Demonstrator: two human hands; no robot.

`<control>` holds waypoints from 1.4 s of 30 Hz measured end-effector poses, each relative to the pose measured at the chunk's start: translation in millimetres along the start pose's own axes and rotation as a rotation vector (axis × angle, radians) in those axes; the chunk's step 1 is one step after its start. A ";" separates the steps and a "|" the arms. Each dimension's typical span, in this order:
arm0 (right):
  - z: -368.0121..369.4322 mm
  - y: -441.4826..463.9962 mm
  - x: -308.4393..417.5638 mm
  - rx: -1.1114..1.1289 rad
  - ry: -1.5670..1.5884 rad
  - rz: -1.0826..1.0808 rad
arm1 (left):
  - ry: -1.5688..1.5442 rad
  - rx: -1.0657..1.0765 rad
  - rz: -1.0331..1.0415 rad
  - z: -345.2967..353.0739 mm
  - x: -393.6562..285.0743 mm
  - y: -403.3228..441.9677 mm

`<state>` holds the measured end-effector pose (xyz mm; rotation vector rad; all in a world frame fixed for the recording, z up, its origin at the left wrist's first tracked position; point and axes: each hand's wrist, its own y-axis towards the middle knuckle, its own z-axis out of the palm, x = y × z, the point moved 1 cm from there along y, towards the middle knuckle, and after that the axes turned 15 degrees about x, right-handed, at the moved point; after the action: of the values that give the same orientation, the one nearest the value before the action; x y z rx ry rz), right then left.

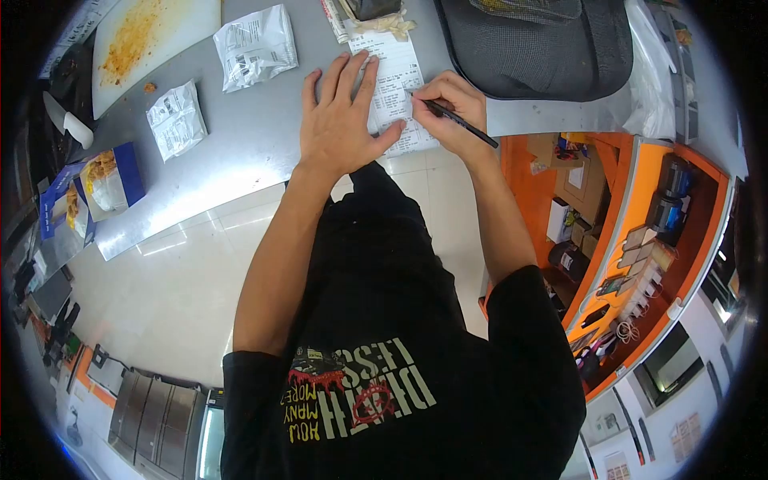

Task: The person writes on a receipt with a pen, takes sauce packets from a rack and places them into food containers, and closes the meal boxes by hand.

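A long white printed receipt [392, 72] lies on the metal table [240, 136]. My left hand [340, 120] rests flat on the receipt's left side, fingers spread, with the thumb across its lower part. A black pen [460, 122] is held in my right hand [452, 108], its tip at the paper's right side. Past the top of the receipt are a crumpled beige glove or cloth [388, 24], a dark object and a white tube with red marks [334, 20].
Two silver-white packets [256, 48] [177, 120], a stained white board [152, 48], a knife [76, 128] and blue boxes [112, 180] are on the left. A black mesh bag [544, 56] lies at the right, above orange shelves [624, 232].
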<state>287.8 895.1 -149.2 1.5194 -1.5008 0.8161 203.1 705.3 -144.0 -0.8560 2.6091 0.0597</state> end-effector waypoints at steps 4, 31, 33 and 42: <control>0.2 1.0 0.6 -0.004 0.033 -0.002 | 0.006 0.002 0.002 0.7 0.1 0.4; -0.7 -1.2 1.0 -0.032 0.015 0.022 | 0.026 0.010 -0.001 2.1 1.2 0.2; 2.1 -4.9 -7.8 -0.115 0.009 0.043 | 0.023 0.012 0.000 2.8 0.9 -0.2; 0.8 -5.5 -2.7 0.001 0.058 0.004 | 0.010 -0.003 0.007 3.1 1.6 -0.8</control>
<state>293.0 895.3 -152.6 1.4814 -1.4618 0.8562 203.4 704.3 -147.4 -0.8507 2.6218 0.0617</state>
